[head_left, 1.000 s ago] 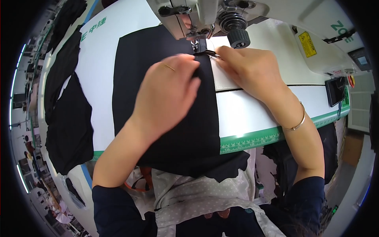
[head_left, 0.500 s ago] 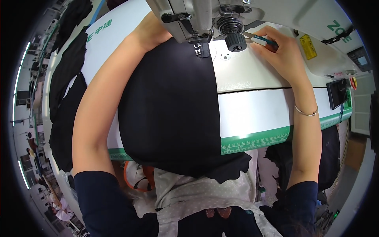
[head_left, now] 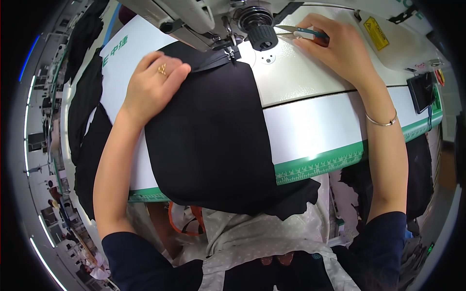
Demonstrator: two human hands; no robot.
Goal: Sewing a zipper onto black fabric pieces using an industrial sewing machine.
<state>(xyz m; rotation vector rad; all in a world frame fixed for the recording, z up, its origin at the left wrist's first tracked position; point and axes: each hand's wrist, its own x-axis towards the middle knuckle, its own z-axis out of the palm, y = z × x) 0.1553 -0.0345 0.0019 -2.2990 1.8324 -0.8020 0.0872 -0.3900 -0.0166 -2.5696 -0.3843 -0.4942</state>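
1. A large piece of black woven fabric (head_left: 208, 136) is spread over the white surface (head_left: 315, 126), its far edge lying under the presser foot of the white industrial sewing machine (head_left: 204, 19) and its near edge hanging off toward the lap.
2. The fabric's far left corner is pressed flat by the left hand (head_left: 153, 85), fingers loosely curled, a gold ring visible.
3. Small teal-handled thread snips (head_left: 303, 32) are gripped in the closed right hand (head_left: 340, 48), far right of the needle.
4. A green ruler strip (head_left: 320, 165) runs along the surface's near edge.
5. More dark cloth (head_left: 87, 126) is piled at the left.
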